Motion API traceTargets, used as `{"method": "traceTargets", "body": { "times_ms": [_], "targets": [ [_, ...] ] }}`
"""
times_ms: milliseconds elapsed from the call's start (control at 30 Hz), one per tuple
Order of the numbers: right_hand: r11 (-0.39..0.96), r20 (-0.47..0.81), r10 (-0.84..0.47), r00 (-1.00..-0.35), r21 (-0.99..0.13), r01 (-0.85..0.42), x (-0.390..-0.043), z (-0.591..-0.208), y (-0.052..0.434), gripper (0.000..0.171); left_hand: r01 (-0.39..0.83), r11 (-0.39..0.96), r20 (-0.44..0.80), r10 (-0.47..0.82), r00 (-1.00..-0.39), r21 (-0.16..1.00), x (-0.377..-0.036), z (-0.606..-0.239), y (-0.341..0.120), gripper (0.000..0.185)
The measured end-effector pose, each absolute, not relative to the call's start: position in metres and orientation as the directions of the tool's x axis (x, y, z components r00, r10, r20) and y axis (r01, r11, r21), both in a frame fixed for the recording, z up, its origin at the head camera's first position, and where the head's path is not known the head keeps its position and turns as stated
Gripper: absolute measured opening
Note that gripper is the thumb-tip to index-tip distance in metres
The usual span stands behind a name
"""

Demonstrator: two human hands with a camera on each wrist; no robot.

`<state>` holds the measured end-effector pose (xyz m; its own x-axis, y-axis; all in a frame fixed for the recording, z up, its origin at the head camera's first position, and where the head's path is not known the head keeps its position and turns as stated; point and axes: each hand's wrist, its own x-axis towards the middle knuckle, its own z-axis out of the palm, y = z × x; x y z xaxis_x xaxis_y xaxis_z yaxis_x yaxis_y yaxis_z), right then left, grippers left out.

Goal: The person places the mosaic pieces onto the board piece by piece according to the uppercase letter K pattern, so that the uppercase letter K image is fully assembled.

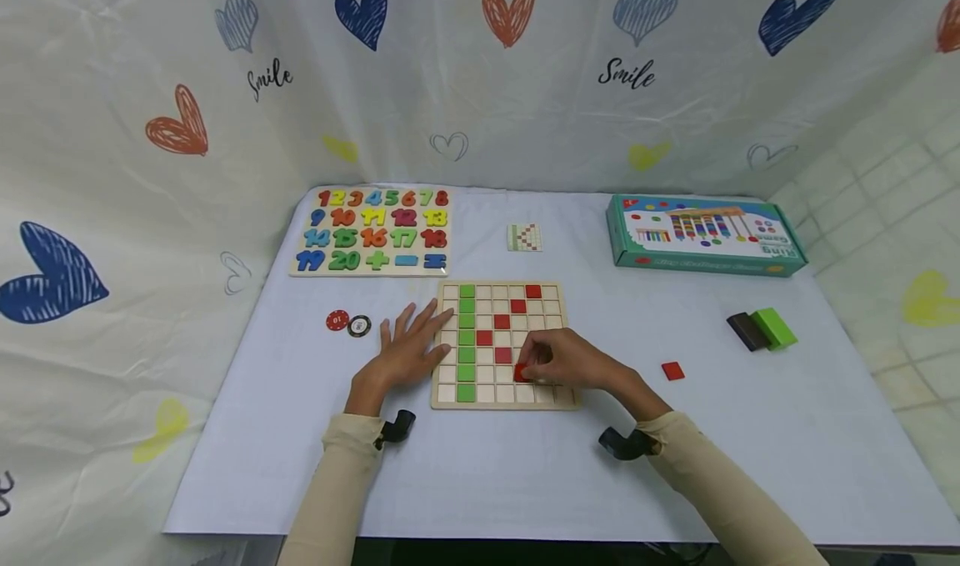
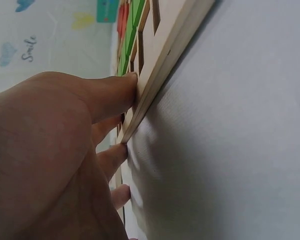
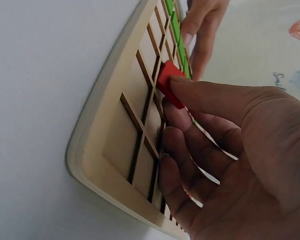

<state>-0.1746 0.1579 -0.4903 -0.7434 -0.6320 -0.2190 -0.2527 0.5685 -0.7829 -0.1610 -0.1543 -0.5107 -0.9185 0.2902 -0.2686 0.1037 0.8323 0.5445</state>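
A wooden grid board [image 1: 495, 408] lies flat on the table, with a column of green tiles [image 1: 466, 355] at its left and several red tiles [image 1: 502, 322] set in a slanting pattern. My left hand [image 1: 405, 351] rests against the board's left edge, thumb and fingertips on the rim, fingers spread. With thumb and forefinger, my right hand [image 1: 572, 359] pinches a red square tile [image 3: 169, 82] at a lower cell. In the right wrist view that tile is tilted against the grid. The hand hides some cells at the lower right.
Behind the board are a number puzzle [image 1: 370, 232], a small pattern card [image 1: 524, 237] and a green box [image 1: 705, 234]. Two round chips [image 1: 337, 321] lie at left. A loose red tile [image 1: 672, 371], dark tiles [image 1: 747, 333] and green tiles [image 1: 774, 329] lie at right.
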Motion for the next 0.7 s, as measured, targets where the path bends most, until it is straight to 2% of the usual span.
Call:
{"method": "traceTargets", "body": {
  "times_ms": [400,533,700],
  "targets": [
    [0.560,-0.186,-0.644,-0.742,-0.776,-0.291,-0.176,-0.493,0.156,0.005,0.095,0.834,-0.277,0.285,-0.918,0.543,-0.162,-0.510,-0.155,0.068],
    [0.568,-0.178,-0.619,-0.765,-0.774,-0.280,-0.173,-0.493,0.159,0.010,0.094,0.834,-0.279,0.285,-0.917,0.544,-0.162,-0.511,-0.156,0.068],
    [0.619,-0.134,-0.541,-0.830,-0.731,-0.286,-0.174,-0.487,0.181,0.016,0.098,0.830,-0.275,0.290,-0.916,0.550,-0.162,-0.514,-0.155,0.068]
  ]
}}
